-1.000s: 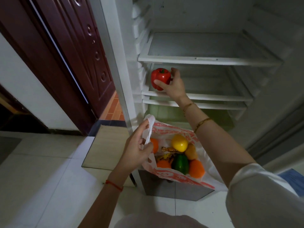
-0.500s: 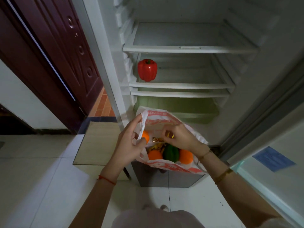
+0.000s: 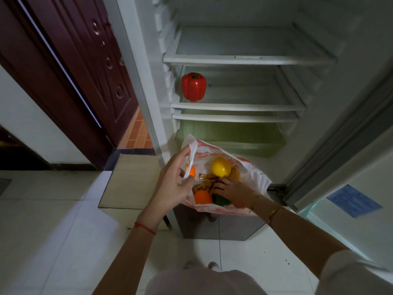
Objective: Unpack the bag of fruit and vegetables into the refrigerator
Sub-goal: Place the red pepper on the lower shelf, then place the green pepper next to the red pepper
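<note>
**Bag unpacking, one pepper down, plenty to go**

Hands first: the left hand [image 3: 173, 184] has the looped handle of the thin white-and-red plastic carrier bag [image 3: 253, 179] pinched between thumb and fingers, holding the mouth open. The right hand [image 3: 232, 191] is down inside the bag, fingers curled among the produce, but I honestly can't tell which piece it has hold of, or whether it has closed on anything yet.

The bag hangs just in front of the open white refrigerator [image 3: 251, 59], below its shelves. It's floppy film, so it'll sag and shift once anything comes out; keeping that handle up seems sensible. The round yellow fruit [image 3: 220, 167] on top looks smooth and firm, probably an easy whole-palm grab. Same guess for the orange fruit [image 3: 203, 196]. The dark green vegetable [image 3: 221, 201] is mostly buried under the wrist.

One glossy red bell pepper [image 3: 193, 87] stands upright at the left end of the middle shelf.

Hard to make out: the brownish bits mid-bag, and whatever lies underneath. The pale green drawer [image 3: 229, 137] is partly blocked by the bag.
</note>
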The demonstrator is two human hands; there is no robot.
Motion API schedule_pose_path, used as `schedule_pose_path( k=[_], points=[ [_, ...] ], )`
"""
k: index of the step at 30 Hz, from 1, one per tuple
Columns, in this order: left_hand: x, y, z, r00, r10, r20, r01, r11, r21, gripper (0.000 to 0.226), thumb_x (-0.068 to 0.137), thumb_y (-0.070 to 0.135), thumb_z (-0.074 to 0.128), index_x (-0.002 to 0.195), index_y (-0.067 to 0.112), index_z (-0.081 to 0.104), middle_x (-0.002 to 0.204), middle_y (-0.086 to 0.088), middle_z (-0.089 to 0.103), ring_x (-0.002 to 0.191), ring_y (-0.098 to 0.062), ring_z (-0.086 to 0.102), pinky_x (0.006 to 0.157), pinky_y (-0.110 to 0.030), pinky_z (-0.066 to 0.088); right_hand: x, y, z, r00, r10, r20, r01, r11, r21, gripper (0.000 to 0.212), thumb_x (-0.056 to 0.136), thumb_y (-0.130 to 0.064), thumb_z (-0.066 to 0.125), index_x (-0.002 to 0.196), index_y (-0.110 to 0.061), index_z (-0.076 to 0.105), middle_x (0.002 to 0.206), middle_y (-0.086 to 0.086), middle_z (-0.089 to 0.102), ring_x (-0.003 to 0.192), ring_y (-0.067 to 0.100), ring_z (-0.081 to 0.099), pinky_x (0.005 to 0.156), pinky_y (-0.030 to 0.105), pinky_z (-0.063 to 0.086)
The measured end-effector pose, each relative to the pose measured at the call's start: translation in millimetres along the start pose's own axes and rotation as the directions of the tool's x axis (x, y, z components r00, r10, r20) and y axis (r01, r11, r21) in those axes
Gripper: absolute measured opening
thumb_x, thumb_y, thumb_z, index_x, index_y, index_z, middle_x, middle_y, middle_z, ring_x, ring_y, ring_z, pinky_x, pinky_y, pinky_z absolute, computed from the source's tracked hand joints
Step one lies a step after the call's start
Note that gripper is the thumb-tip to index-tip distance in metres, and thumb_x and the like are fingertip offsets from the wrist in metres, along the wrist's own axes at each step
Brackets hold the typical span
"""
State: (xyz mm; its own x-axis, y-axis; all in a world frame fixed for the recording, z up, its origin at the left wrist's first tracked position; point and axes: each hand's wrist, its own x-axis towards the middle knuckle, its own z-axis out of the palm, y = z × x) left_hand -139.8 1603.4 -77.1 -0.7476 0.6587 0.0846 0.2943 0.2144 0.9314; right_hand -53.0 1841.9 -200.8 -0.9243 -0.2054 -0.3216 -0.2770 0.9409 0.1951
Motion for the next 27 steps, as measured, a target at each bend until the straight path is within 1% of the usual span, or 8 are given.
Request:
schedule_pose_path(
  k=[4,9,11,13,17,20,23,27],
  points=[
    [0.5,4.9,2.5,1.0,-0.005,0.0,0.005,1.0,-0.014,0.08,0.087,0.002,0.066,0.14,0.054,0.036,0.136,0.003,0.058,0.1,-0.026,0.068,0.074,-0.047,0.063,0.5,-0.8,6.8,0.991,-0.021,-0.132,0.015,0.999,-0.05,0.047,0.075,-0.028,0.079,0.12,-0.027,0.065,0.126,-0.004,0.064,0.118,0.02,0.06,0.106,0.036,0.044],
    [3.2,4.9,3.1,1.0,-0.023,0.004,0.023,0.999,-0.024,0.08,0.087,-0.001,0.065,0.144,0.047,0.036,0.139,0.004,0.056,0.101,-0.028,0.067,0.075,-0.048,0.062,1.2,3.1,12.7,0.991,0.013,-0.133,-0.009,1.0,0.027,0.045,0.09,-0.018,0.061,0.135,-0.02,0.054,0.14,0.002,0.054,0.132,0.025,0.046,0.113,0.038,0.035],
    [4.1,5.0,2.9,1.0,-0.026,0.003,0.026,0.999,-0.033,0.079,0.088,-0.002,0.065,0.144,0.046,0.037,0.139,0.005,0.056,0.1,-0.027,0.068,0.074,-0.048,0.062,-0.1,6.5,11.8,0.992,0.035,-0.119,-0.027,0.997,0.068,0.049,0.089,-0.018,0.062,0.137,-0.018,0.051,0.143,0.003,0.051,0.137,0.027,0.041,0.115,0.04,0.031],
    [4.9,5.9,2.7,1.0,-0.023,-0.002,0.023,0.998,-0.05,0.081,0.088,-0.003,0.063,0.14,0.055,0.038,0.138,0.008,0.056,0.099,-0.024,0.069,0.072,-0.047,0.063,-1.2,9.2,11.1,0.992,0.06,-0.111,-0.048,0.993,0.11,0.055,0.087,-0.025,0.065,0.138,-0.016,0.05,0.144,0.005,0.05,0.138,0.028,0.039,0.116,0.041,0.028],
    [8.0,6.9,2.8,1.0,-0.017,-0.009,0.017,0.998,-0.055,0.079,0.088,-0.003,0.062,0.14,0.052,0.04,0.139,0.012,0.055,0.107,-0.02,0.068,0.077,-0.045,0.063,-8.3,17.1,3.0,0.978,0.172,-0.115,-0.124,0.933,0.339,0.066,0.079,-0.05,0.067,0.136,-0.023,0.046,0.137,0.001,0.052,0.127,0.02,0.047,0.108,0.031,0.033],
    [10.9,9.7,2.8,1.0,0.005,-0.014,-0.006,0.998,-0.059,0.079,0.088,-0.004,0.062,0.139,0.052,0.04,0.138,0.016,0.055,0.111,-0.015,0.067,0.082,-0.039,0.062,-16.5,22.3,-17.1,0.922,0.336,-0.191,-0.154,0.772,0.617,0.068,0.07,-0.06,0.073,0.124,-0.024,0.05,0.121,-0.001,0.059,0.109,0.017,0.056,0.091,0.022,0.041],
    [16.6,10.5,3.4,1.0,0.02,-0.019,-0.021,0.998,-0.056,0.076,0.087,-0.005,0.06,0.147,0.037,0.04,0.144,0.01,0.053,0.118,-0.022,0.064,0.087,-0.044,0.06,-20.4,26.4,-44.8,0.81,0.548,-0.208,-0.058,0.428,0.902,0.062,0.073,-0.043,0.082,0.124,-0.023,0.054,0.117,-0.007,0.063,0.105,0.01,0.062,0.091,0.022,0.05],
    [25.6,12.9,4.6,0.999,0.045,-0.025,-0.046,0.999,-0.028,0.076,0.087,-0.005,0.06,0.149,0.032,0.039,0.144,0.008,0.052,0.115,-0.021,0.064,0.087,-0.046,0.06,-22.5,42.8,-88.1,0.667,0.7,-0.255,0.184,0.177,0.967,0.041,0.08,-0.033,0.078,0.114,-0.018,0.061,0.108,-0.005,0.068,0.1,0.007,0.066,0.086,0.022,0.055]
  ],
)
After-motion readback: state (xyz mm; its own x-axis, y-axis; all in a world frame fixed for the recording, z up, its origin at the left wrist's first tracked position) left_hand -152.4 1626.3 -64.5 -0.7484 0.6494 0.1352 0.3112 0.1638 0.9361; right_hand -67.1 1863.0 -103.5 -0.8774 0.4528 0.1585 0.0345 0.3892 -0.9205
